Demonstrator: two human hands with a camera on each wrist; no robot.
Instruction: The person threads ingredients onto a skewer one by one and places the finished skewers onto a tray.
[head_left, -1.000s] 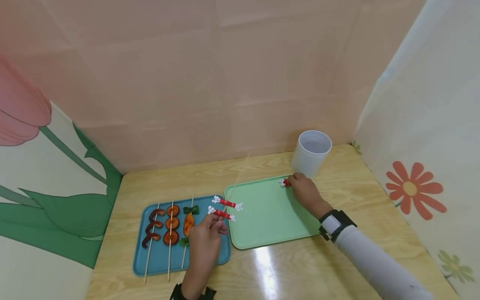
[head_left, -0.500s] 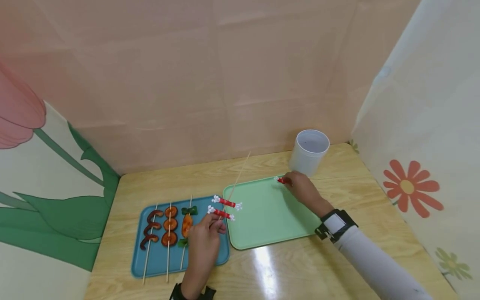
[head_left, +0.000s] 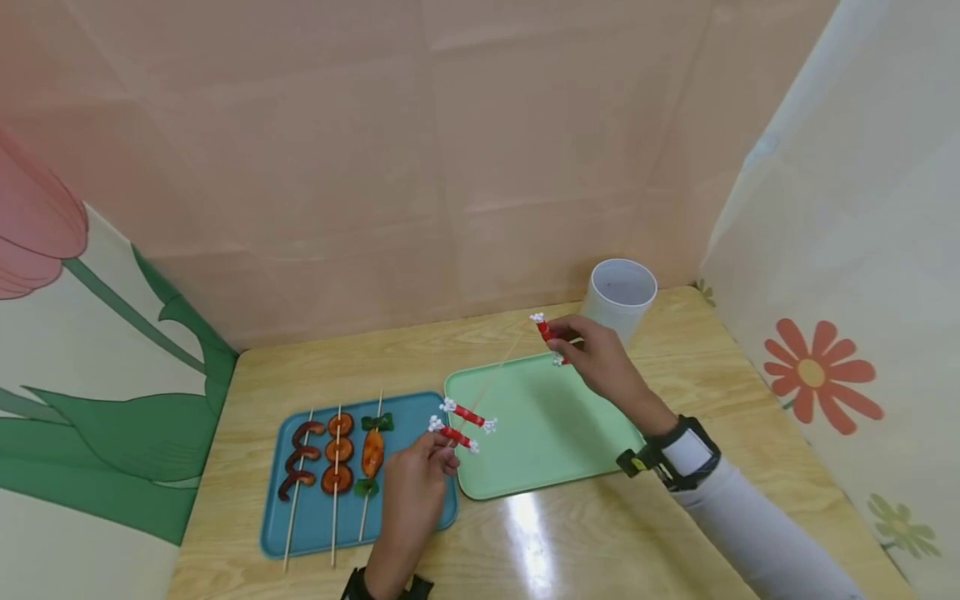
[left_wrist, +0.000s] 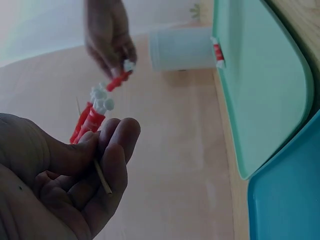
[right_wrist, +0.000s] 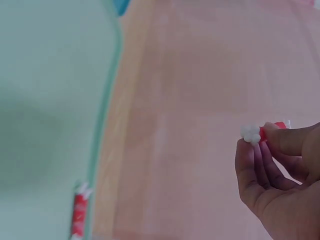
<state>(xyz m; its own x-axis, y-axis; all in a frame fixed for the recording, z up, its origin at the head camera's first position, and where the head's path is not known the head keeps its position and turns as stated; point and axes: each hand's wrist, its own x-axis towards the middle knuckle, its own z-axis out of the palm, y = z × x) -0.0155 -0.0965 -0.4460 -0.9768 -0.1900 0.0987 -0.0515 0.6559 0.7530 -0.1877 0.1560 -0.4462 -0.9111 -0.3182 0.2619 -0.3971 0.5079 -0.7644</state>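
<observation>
My left hand [head_left: 415, 487] pinches a thin wooden skewer [head_left: 505, 360] near its lower end. Two red pieces [head_left: 467, 414] with bumpy white ends are threaded across it, just above the fingertips. The skewer's stub [left_wrist: 103, 180] shows between the fingers in the left wrist view. Between thumb and fingers, my right hand [head_left: 609, 367] holds a loose red piece [right_wrist: 263, 134] with the same white ends, raised over the far edge of the green tray [head_left: 517, 458], near the skewer's tip. Another red piece [left_wrist: 218, 53] lies at that tray's far edge.
A blue tray [head_left: 313, 525] on the left bears three loaded skewers: brown curled pieces [head_left: 302, 452], round slices [head_left: 338, 450], and an orange piece [head_left: 372, 452] between green ones. A white cup [head_left: 622, 300] stands behind the green tray, close to the back wall.
My right hand has lifted the red piece off the green tray and carried it up and left toward the skewer. The left hand with the skewer has shifted slightly right.
</observation>
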